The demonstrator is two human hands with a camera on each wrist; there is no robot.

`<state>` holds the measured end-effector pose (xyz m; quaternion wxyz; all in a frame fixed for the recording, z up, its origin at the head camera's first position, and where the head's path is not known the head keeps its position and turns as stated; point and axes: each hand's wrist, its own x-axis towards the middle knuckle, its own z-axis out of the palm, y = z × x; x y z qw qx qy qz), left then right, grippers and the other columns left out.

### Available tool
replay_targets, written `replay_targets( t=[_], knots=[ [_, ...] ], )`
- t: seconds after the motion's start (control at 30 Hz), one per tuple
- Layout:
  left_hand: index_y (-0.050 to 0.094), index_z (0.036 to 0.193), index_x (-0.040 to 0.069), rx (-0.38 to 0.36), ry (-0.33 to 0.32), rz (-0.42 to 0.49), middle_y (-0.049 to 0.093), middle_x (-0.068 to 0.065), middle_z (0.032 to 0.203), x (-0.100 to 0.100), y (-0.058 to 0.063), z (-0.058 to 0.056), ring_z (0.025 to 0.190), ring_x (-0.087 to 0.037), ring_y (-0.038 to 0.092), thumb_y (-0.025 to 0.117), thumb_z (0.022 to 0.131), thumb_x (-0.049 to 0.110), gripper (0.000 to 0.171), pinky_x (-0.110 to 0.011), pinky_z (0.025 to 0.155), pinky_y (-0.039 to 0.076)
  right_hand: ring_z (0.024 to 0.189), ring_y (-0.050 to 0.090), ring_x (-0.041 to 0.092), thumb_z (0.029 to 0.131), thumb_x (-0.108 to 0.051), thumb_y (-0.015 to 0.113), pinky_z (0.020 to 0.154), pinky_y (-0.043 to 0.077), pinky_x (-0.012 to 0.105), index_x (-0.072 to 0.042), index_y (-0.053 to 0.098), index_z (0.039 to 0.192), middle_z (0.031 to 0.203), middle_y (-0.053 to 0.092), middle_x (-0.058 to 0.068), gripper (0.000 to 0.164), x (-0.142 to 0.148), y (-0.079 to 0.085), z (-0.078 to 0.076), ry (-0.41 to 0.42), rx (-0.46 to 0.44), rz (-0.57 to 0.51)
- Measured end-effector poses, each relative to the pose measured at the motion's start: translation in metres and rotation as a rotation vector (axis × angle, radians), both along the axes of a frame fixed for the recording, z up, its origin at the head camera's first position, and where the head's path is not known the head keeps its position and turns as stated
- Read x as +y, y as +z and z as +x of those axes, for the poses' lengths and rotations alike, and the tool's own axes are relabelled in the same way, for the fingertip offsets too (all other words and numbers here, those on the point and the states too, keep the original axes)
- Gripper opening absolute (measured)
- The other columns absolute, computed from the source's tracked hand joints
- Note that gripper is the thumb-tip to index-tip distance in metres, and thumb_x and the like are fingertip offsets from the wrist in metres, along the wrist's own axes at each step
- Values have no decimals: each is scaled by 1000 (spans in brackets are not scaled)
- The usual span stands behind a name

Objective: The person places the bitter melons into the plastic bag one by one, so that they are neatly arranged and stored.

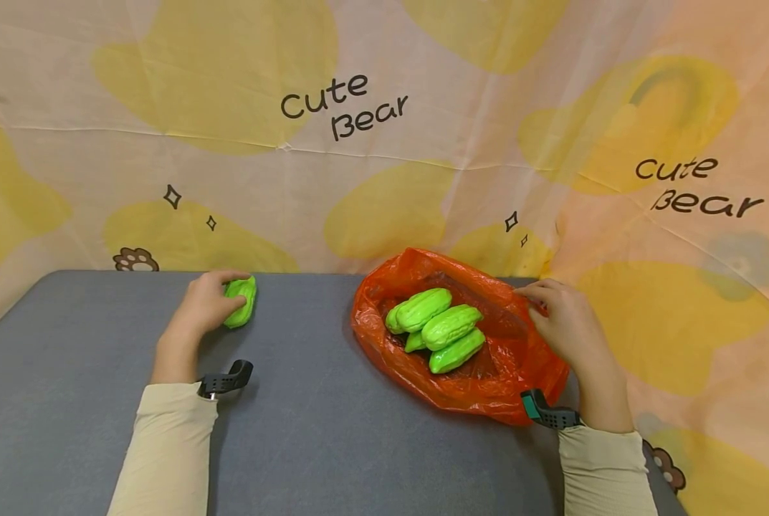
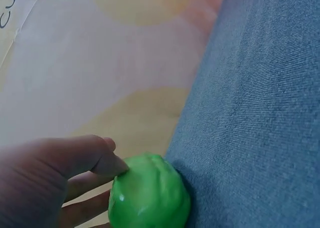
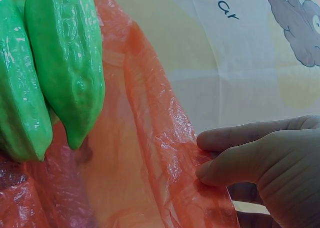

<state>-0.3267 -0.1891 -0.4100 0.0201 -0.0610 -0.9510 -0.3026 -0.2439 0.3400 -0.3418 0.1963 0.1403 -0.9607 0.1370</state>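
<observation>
At the far left of the table, my left hand [image 1: 205,304] holds a bright green bitter melon [image 1: 245,301] with the thumb on one side and the fingers on the other. In the left wrist view the bitter melon [image 2: 150,195] shows end-on, close to the table surface. An orange-red plastic bag [image 1: 500,398] lies spread with its mouth wide. Several green bitter melons [image 1: 451,326] are piled inside it. On the bag's right side, my right hand [image 1: 567,322] pinches the rim between thumb and index finger; the right wrist view shows this thin plastic edge [image 3: 175,163] closely.
Everything rests on a grey-blue cloth-covered table [image 1: 319,430]. A printed curtain [image 1: 229,93] with "Cute Bear" lettering hangs along the table's back edge and right side. Between the left hand and the bag lies a stretch of bare table.
</observation>
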Motion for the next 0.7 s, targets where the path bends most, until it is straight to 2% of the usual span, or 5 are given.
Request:
replay_targets(
  t=[0.1,0.23,0.37,0.57,0.7],
  knots=[
    [58,140,2,0,-18,4,53,-34,141,2,-1,-1,110,-45,52,63,91,14,50,-55,86,44,71,54,24,85,8,67,64,43,36,-2,77,108,94,71,16,27,0,0,0,2,8,1],
    [57,141,2,3,-29,17,51,-33,145,5,-1,0,128,-53,49,63,93,13,49,-65,100,43,71,54,24,85,9,67,65,43,36,-2,78,107,94,72,16,27,0,1,0,6,11,-1],
    [57,141,1,19,-32,41,55,-29,143,8,-2,1,135,-53,44,64,95,14,48,-68,109,37,71,53,24,85,9,66,65,42,36,-2,77,108,94,71,16,28,0,1,0,7,6,-5],
    [58,140,1,36,-40,54,58,-29,140,12,-4,-1,134,-51,48,63,95,13,47,-66,110,38,71,54,24,85,9,66,65,43,36,-1,77,108,94,72,16,27,0,2,0,8,7,-6],
    [58,140,2,37,-32,31,54,-30,143,13,-4,-2,135,-53,45,64,94,13,48,-68,109,37,71,54,24,85,9,67,65,43,36,-1,77,107,94,72,16,27,0,1,0,9,12,-5]
  ],
)
